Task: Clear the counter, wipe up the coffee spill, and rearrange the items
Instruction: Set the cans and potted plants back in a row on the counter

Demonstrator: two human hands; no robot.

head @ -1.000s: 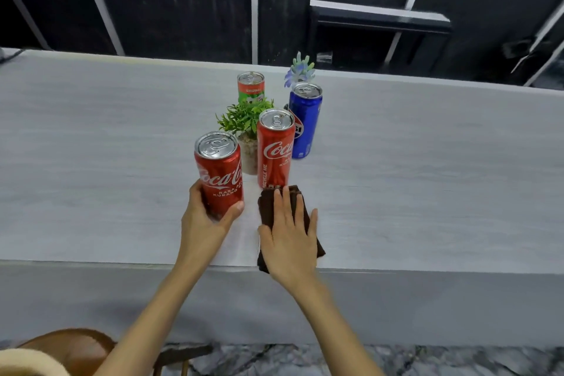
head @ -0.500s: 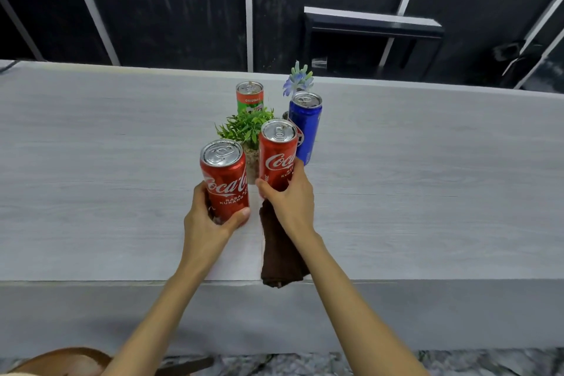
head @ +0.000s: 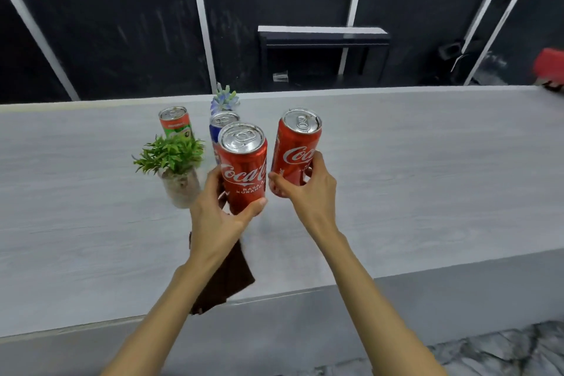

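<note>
My left hand (head: 218, 217) grips a red cola can (head: 243, 166), held up above the grey counter (head: 427, 177). My right hand (head: 308, 189) grips a second red cola can (head: 294, 149), also lifted and tilted slightly. A dark brown cloth (head: 227, 278) lies at the counter's front edge, partly hidden under my left forearm. Behind the cans stand a blue can (head: 221, 123), mostly hidden, a green and red can (head: 176, 122), a small green plant in a clear pot (head: 174, 162) and a small purple flower (head: 224, 99). No spill is visible.
The counter's front edge (head: 305, 291) runs below my arms, with marble floor (head: 503, 348) beyond it. A dark wall with white strips and a dark shelf (head: 323, 52) lie behind the counter. Something red (head: 551, 65) shows at the far right edge.
My right hand left the cloth, took the second red can and lifted it to the right. My left hand raised its can. The view swung right.
</note>
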